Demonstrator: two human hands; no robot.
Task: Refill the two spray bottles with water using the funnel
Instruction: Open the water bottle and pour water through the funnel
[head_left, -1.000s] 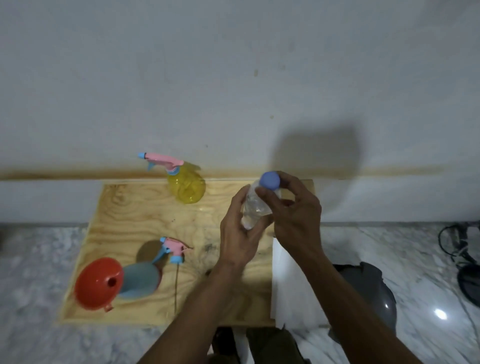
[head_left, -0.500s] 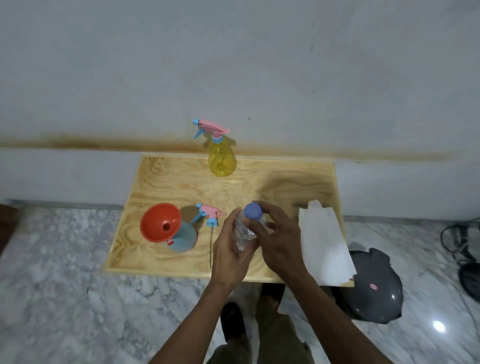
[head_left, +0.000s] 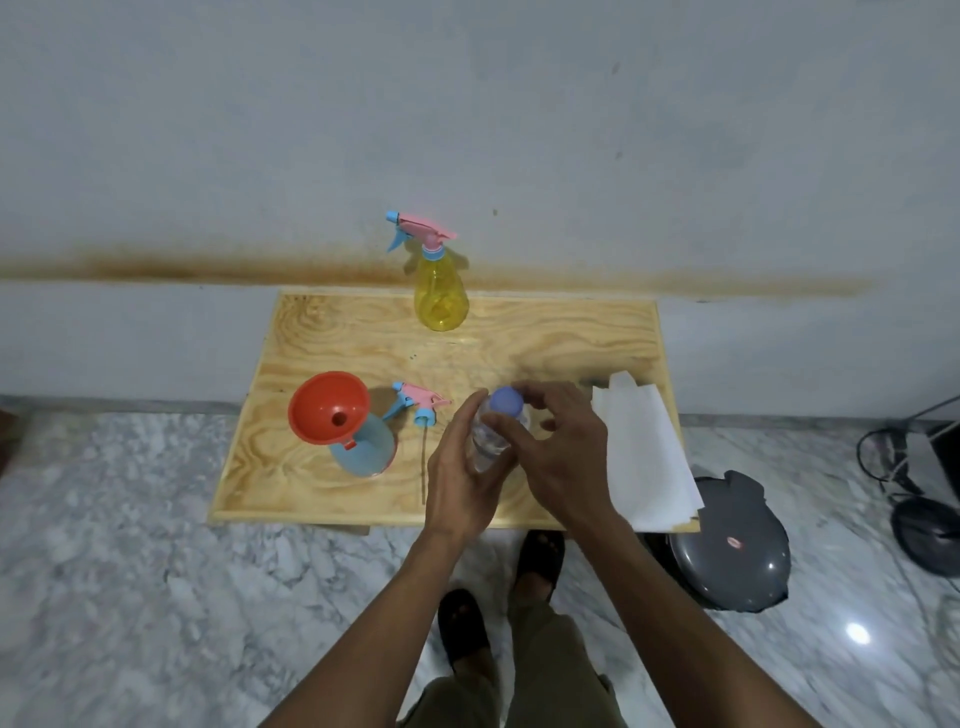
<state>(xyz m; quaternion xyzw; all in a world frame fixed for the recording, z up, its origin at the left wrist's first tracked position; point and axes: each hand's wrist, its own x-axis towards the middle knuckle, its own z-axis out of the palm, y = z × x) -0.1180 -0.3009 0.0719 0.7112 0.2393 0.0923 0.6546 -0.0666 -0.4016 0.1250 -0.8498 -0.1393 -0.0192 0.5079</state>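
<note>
Water bottle (head_left: 488, 441) is held by the left hand (head_left: 460, 480), its cap (head_left: 506, 401) gripped by the right hand (head_left: 558, 457); looks like uncapping, then pouring into the funnel (head_left: 327, 408)

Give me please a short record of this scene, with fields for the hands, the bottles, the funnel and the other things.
left hand: grips body of water bottle
right hand: fingers at the blue cap
blue spray bottle: sprayer off, orange funnel in its neck
loose sprayer: lies beside it on the wooden board
yellow spray bottle: upright, sprayer on
white paper: board's right edge
</note>
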